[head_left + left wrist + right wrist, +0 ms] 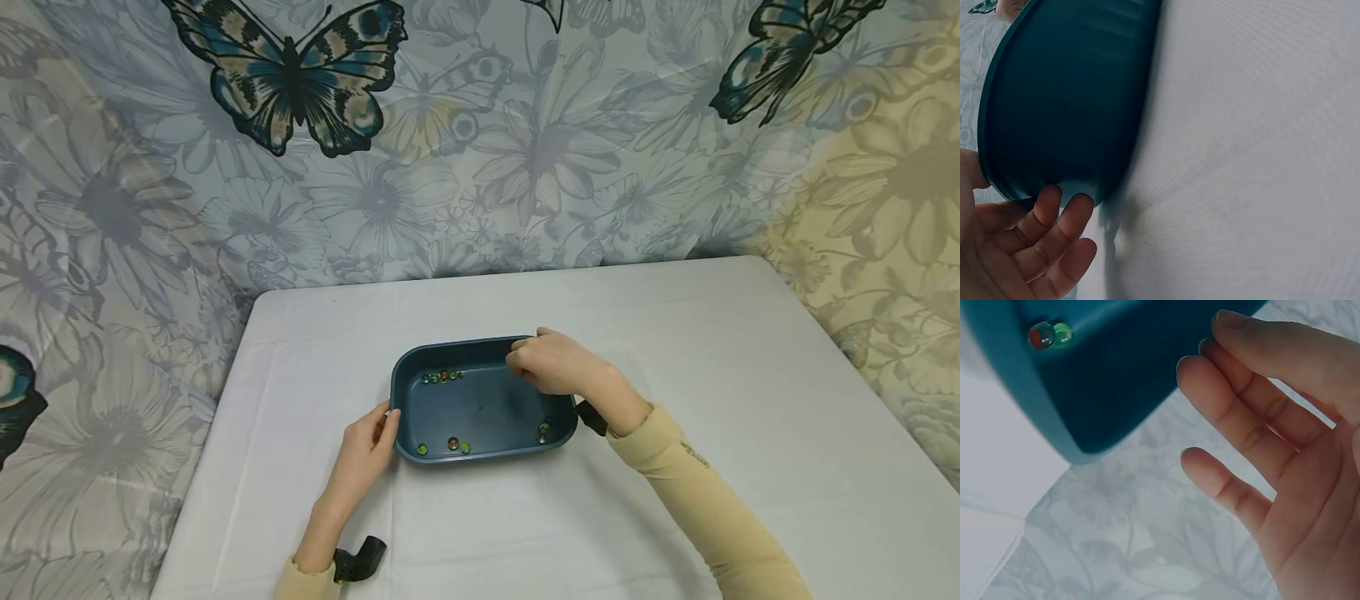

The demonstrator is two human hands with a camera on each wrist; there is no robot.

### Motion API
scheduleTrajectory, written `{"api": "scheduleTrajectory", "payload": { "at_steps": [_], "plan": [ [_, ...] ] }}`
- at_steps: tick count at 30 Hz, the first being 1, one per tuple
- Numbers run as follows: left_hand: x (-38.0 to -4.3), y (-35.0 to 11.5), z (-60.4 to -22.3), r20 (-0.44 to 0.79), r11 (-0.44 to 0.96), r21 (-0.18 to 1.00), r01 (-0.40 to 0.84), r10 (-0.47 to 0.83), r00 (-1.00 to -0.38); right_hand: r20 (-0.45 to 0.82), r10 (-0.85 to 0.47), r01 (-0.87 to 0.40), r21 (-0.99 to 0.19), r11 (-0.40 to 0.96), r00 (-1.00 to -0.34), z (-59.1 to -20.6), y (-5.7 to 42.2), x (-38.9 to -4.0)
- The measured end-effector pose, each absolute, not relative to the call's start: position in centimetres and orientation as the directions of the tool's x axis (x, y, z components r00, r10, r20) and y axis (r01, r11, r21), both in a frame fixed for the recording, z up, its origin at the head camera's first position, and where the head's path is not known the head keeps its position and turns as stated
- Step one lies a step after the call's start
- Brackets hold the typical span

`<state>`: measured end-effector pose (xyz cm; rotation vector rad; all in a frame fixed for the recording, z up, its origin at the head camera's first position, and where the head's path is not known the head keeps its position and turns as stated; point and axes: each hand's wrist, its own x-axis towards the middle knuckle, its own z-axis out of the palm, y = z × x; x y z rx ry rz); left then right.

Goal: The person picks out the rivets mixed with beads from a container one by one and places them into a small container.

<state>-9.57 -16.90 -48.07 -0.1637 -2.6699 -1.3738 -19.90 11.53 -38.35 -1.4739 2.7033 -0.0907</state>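
Observation:
A dark blue-green rectangular tray (pixel 480 408) stands on the table with glass marbles in it. My left hand (pixel 363 448) grips its left end, thumb at the rim and fingers against the outer wall (pixel 1063 137). Over the far right corner hovers my right hand (pixel 555 362), its fingers loosely bent and thumb close to the index fingertip; no marble shows between them (pixel 1272 425). Several green and amber marbles (pixel 443 377) line the far left side. Along the near side lie a green marble (pixel 422 449) and an amber one (pixel 453 443) with another green beside it. A few marbles (pixel 543 431) cluster at the near right corner.
A white cloth covers the table (pixel 300 350) around the tray. Behind it hangs a curtain (pixel 450 200) with flowers and butterflies. Black wrist mounts show at the left wrist (pixel 360 560) and right wrist (pixel 592 418).

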Motion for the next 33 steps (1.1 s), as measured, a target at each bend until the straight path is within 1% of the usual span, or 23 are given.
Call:
{"api": "scheduleTrajectory", "payload": {
  "at_steps": [11,25,33],
  "plan": [
    [-9.6,-16.9,-48.2,0.161,0.576,0.803,0.152,0.036,-0.986,0.015,-0.824,-0.822,-0.078,0.564,-0.567,-38.6,13.1,-19.9],
    [-9.6,-16.9,-48.2,0.159,0.583,0.799,0.15,0.036,-0.987,0.0,-0.783,-0.778,-0.105,0.619,-0.622,-38.4,14.4,-19.7],
    [-9.6,-16.9,-48.1,0.156,0.583,0.799,0.146,0.034,-0.987,0.014,-0.774,-0.771,-0.109,0.628,-0.633,-38.6,15.2,-19.5]
  ]
}}
